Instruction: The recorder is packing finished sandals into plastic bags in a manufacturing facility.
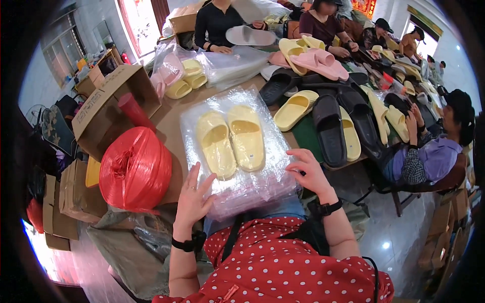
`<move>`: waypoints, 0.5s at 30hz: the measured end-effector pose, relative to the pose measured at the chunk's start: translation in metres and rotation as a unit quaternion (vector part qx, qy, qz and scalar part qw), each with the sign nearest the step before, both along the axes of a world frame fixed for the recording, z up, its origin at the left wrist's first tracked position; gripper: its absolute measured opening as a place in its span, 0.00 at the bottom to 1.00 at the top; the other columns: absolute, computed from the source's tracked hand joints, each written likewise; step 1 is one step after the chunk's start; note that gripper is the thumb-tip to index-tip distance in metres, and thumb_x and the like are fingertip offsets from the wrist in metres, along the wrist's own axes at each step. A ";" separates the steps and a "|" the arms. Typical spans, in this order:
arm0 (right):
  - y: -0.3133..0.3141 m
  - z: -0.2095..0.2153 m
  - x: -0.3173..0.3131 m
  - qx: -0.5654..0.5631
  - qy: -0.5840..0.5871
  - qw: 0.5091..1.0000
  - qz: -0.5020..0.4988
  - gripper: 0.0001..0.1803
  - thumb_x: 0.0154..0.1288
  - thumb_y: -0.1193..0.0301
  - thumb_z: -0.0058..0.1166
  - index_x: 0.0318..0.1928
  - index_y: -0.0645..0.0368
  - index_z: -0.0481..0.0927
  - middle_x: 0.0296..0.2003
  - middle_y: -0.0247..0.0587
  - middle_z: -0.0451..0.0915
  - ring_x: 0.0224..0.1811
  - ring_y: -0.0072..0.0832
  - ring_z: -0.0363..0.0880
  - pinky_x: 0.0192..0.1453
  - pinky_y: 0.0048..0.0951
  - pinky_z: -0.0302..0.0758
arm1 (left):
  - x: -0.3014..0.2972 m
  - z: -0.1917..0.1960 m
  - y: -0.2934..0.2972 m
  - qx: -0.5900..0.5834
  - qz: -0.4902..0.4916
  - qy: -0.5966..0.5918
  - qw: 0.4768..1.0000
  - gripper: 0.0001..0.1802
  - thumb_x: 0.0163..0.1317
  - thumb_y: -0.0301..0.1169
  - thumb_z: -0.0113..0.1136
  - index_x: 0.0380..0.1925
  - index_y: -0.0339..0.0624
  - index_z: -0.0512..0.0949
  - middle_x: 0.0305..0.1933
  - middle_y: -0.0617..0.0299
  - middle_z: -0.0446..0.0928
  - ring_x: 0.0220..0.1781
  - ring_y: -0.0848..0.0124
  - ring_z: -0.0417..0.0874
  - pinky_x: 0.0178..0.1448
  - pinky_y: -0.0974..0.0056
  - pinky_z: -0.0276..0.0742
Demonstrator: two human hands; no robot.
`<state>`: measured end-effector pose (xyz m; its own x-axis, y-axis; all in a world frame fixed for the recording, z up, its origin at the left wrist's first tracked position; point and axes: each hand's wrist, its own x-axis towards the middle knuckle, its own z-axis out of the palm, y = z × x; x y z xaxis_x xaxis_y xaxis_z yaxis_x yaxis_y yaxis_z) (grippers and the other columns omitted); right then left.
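A pair of pale yellow slippers (246,139) lies side by side, toes away from me, on a thick stack of clear plastic bags (252,197). Shiny film seems to cover the pair, as if inside the top bag. At the stack's near left edge, my left hand (193,197) has its fingers spread, the tips by the left slipper's heel. My right hand (310,172) is at the right edge of the bags, fingers apart and slightly bent, with nothing visible in them. Whether its fingertips touch the film is hard to tell.
A big roll of red plastic twine (135,169) and an open cardboard box (113,106) stand to the left. Loose black slippers (328,129), pink slippers (321,63) and yellow ones are heaped at right. Co-workers sit along the far side and at right.
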<state>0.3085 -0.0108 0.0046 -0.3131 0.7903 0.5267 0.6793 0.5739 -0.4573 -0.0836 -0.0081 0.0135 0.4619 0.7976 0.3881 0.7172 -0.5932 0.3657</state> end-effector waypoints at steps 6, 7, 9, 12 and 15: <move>-0.005 0.008 0.002 -0.030 0.062 0.997 -0.027 0.14 0.53 0.80 0.62 0.41 0.53 0.86 0.59 0.41 0.77 0.63 0.43 0.73 0.65 0.39 0.72 | 0.004 -0.014 -0.002 0.055 -0.029 0.010 0.998 0.18 0.56 0.30 0.67 0.48 0.57 0.86 0.76 0.52 0.65 0.77 0.47 0.63 0.73 0.48 0.68; -0.006 0.008 0.000 -0.032 0.074 0.996 -0.041 0.14 0.53 0.81 0.62 0.42 0.54 0.86 0.59 0.41 0.77 0.62 0.43 0.73 0.64 0.39 0.72 | 0.003 -0.017 -0.002 0.055 -0.029 0.009 0.998 0.18 0.56 0.30 0.67 0.48 0.57 0.86 0.76 0.52 0.65 0.77 0.47 0.63 0.73 0.48 0.68; -0.005 0.009 -0.002 -0.023 0.048 0.998 -0.034 0.15 0.53 0.81 0.62 0.42 0.53 0.86 0.59 0.41 0.77 0.62 0.43 0.73 0.64 0.39 0.72 | 0.002 -0.023 -0.001 0.058 -0.046 0.045 0.996 0.15 0.54 0.28 0.67 0.42 0.56 0.87 0.72 0.58 0.71 0.76 0.50 0.64 0.71 0.49 0.70; -0.002 0.009 -0.001 -0.003 0.005 1.000 -0.006 0.15 0.53 0.81 0.62 0.42 0.52 0.86 0.59 0.41 0.77 0.62 0.43 0.74 0.64 0.39 0.73 | 0.002 -0.029 -0.002 0.092 -0.064 0.056 0.992 0.16 0.53 0.28 0.67 0.44 0.55 0.86 0.71 0.61 0.73 0.75 0.52 0.66 0.71 0.47 0.69; -0.001 0.009 -0.002 0.002 0.006 1.000 0.006 0.15 0.53 0.81 0.62 0.42 0.52 0.85 0.59 0.40 0.77 0.62 0.43 0.74 0.64 0.39 0.73 | 0.002 -0.021 -0.006 0.102 -0.087 0.086 0.987 0.18 0.51 0.34 0.71 0.45 0.53 0.85 0.71 0.59 0.72 0.75 0.50 0.66 0.71 0.46 0.68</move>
